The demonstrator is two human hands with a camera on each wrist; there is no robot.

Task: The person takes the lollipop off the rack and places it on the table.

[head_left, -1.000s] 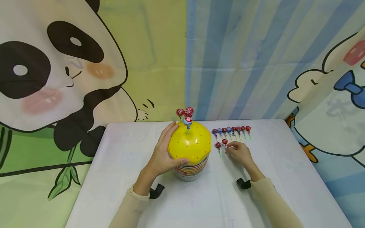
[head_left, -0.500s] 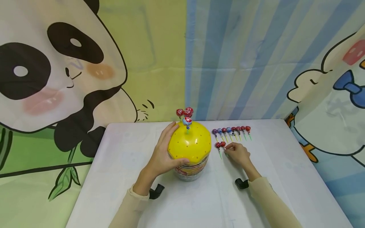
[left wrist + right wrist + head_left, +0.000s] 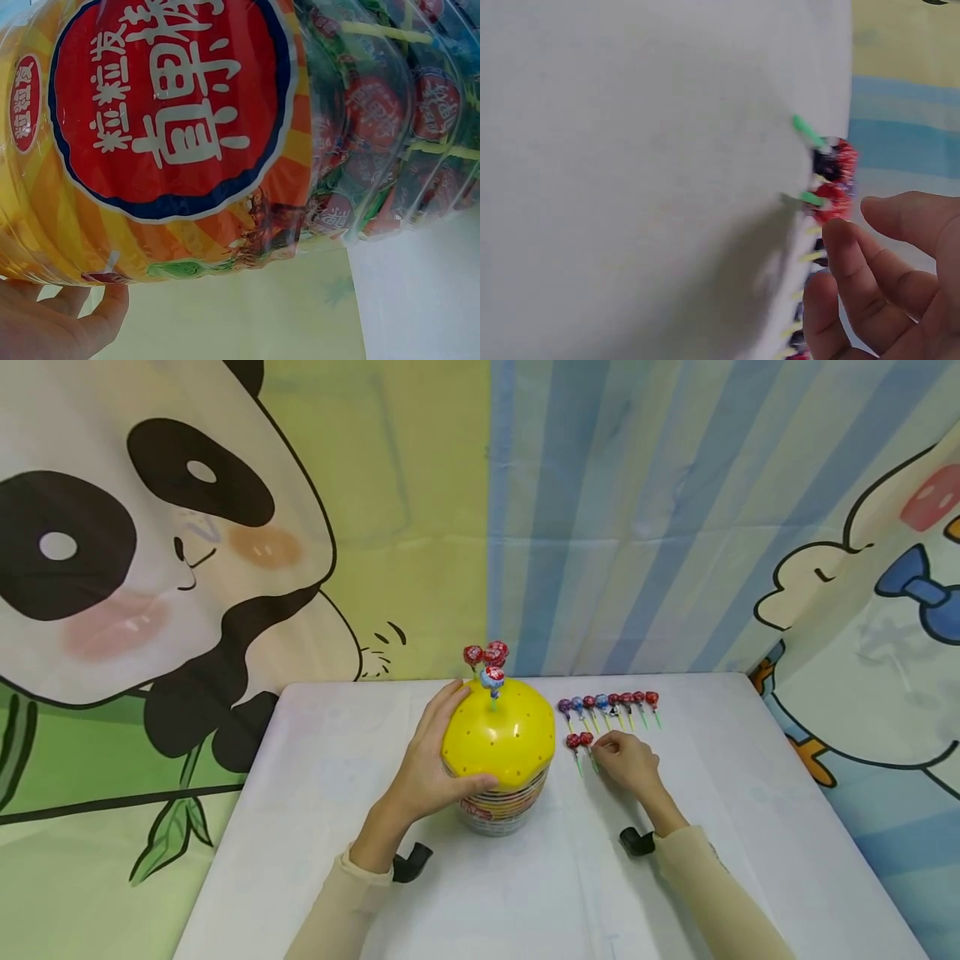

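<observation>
Seen from above: white table (image 3: pixel 315 793), cartoon panda and striped cloth backdrop (image 3: pixel 637 510) behind. Centre of table, a clear lollipop tub (image 3: pixel 501 802) with a yellow domed lid (image 3: pixel 498 735) full of holes; four lollipops (image 3: pixel 487 662) standing upright in holes at the top. Left hand (image 3: pixel 431 768) wrapped round the tub's left side, fingers curved against lid and wall, steadying it. Just right of the tub, two loose red lollipops (image 3: pixel 580 742) lying side by side on the table; beyond them, a row of eight lollipops (image 3: pixel 609 703) laid out with green sticks pointing towards the viewer. Right hand (image 3: pixel 628 762) resting beside the loose pair, fingertips (image 3: pixel 840 240) bent and nearly on the nearer red head, not clearly clamped on a stick; exact grip hard to tell. Possible trouble: a pinch on the round wrapped head instead of the thin stick, rolling the sweet away or knocking its neighbour aside; a slack left hand letting the tub shift or tip.
</observation>
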